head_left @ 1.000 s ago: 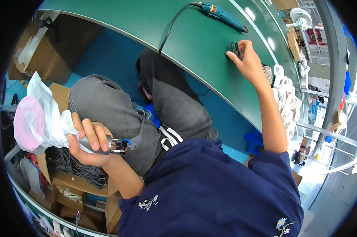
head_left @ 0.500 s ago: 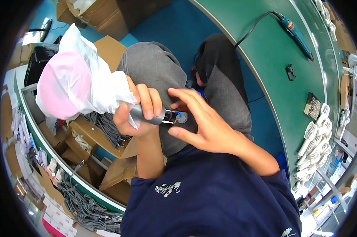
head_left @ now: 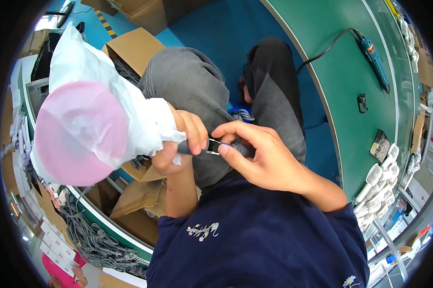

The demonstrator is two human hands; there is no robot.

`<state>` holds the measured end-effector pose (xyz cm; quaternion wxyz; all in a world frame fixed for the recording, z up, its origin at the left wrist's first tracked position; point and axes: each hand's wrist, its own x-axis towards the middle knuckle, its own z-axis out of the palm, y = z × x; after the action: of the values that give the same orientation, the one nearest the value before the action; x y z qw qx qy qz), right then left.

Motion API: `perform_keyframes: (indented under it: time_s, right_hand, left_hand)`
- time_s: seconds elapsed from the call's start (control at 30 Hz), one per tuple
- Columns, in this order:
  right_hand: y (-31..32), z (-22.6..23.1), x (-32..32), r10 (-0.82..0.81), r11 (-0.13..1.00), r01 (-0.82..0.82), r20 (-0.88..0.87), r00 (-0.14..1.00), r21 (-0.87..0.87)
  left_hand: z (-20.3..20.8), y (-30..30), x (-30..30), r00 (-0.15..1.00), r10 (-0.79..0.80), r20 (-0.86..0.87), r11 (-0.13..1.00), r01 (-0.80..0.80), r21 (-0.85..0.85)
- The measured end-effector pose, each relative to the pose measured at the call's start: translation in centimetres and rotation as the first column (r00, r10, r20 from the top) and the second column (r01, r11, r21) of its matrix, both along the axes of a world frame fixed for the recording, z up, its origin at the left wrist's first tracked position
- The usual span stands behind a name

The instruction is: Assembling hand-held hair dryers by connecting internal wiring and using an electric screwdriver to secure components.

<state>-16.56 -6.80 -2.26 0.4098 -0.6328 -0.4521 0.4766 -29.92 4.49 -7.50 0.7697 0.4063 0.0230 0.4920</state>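
Two hands busy over the lap: left hand point(head_left: 193, 133) wraps around a grey handle point(head_left: 186, 148) poking out of a white plastic bag point(head_left: 101, 91), with a pink disc point(head_left: 82, 134) at its far end; right hand point(head_left: 274, 161) is narrowed to a thumb-and-finger pinch at a blue wire point(head_left: 224, 143), a grey ribbed sleeve point(head_left: 240, 150) under its fingers. Exact contact on the wire partly hidden. Main risk, as judged: the thin metal contacts point(head_left: 212, 152) sit exposed between the hands, so a sideways push could bend them. Pulling too hard on the wire could strain its joint. Bag edge lies right at the left hand's grip, so loose plastic could slip under the fingers and let the handle twist; the bulky bagged end could tip it too. Nothing under the work but legs, so a dropped part likely hits the floor. Small black clip point(head_left: 362, 103) lies on the desk point(head_left: 322, 43) near the electric screwdriver point(head_left: 377, 62), easily knocked by a sweeping arm.
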Motion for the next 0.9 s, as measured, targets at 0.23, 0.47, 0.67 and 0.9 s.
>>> perform_keyframes:
  time_s: [0.23,0.47,0.67,0.9]
  right_hand:
    - [0.7,-0.7,-0.2,0.121,0.978,-0.163,0.281,0.952,0.131]
    - [1.5,-2.2,-0.3,-0.095,0.907,-0.083,0.392,0.915,0.412]
    - [1.5,-2.6,-0.6,-0.122,0.912,-0.065,0.422,0.898,0.404]
    - [1.5,-2.6,-0.8,-0.129,0.950,-0.003,0.404,0.906,0.312]
  left_hand:
    - [1.1,-0.1,0.4,0.990,0.106,-0.098,0.977,-0.122,-0.174]
    - [1.8,0.2,0.7,0.955,0.136,-0.263,0.967,-0.185,-0.173]
    - [1.6,-0.2,0.6,0.956,0.155,-0.248,0.975,-0.189,-0.120]
    - [1.2,-0.4,0.7,0.955,0.176,-0.238,0.977,-0.199,-0.077]
